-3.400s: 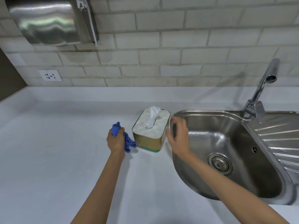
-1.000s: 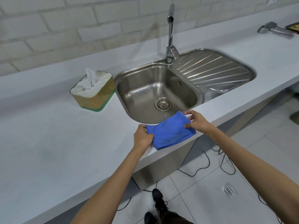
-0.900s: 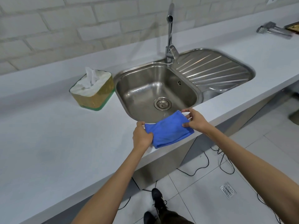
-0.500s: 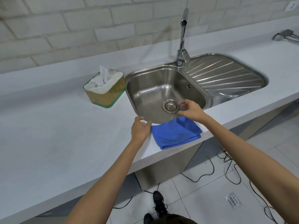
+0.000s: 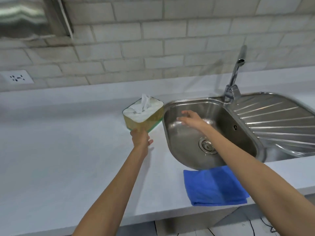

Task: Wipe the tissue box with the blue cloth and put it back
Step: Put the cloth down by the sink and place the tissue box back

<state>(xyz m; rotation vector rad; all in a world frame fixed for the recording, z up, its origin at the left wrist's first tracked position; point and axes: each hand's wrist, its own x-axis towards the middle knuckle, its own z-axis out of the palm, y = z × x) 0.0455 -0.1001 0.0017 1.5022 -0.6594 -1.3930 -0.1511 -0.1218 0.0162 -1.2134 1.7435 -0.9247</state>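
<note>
The box stands just left of the sink, touched at its near corner by the left hand. The right hand, spread and empty, is held above the basin. The cloth lies folded before the sink. A careless nudge could tip the box into the basin.

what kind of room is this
Most likely a kitchen or pantry: a steel sink with a drainboard and tap, set in a white counter below a brick-tiled wall.
</note>
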